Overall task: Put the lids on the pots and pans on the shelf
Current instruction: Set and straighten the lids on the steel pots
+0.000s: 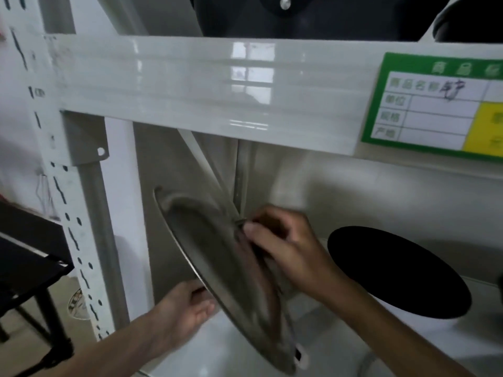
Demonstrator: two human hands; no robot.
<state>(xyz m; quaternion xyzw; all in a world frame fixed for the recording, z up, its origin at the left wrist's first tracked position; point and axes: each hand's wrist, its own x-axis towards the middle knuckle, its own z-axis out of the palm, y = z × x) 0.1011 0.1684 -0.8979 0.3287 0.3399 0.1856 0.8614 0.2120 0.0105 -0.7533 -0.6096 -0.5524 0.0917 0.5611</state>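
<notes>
1. The left hand (187,308) reaches up from the lower left on a bare forearm, palm turned upward and fingers curled loosely.
2. The right hand (283,246) comes in from the lower right, back of the hand facing up, wrist bent.
3. The right grip is a pinch, thumb and fingers (251,228) drawn together.

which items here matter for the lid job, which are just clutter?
Job:
- metal lid, tilted, held by left hand at its lower rim and right hand near the middle
- dark pans on the upper shelf
- shelf beam

Clutter:
- green label
- black stand
- black oval object, unidentifiable
</notes>
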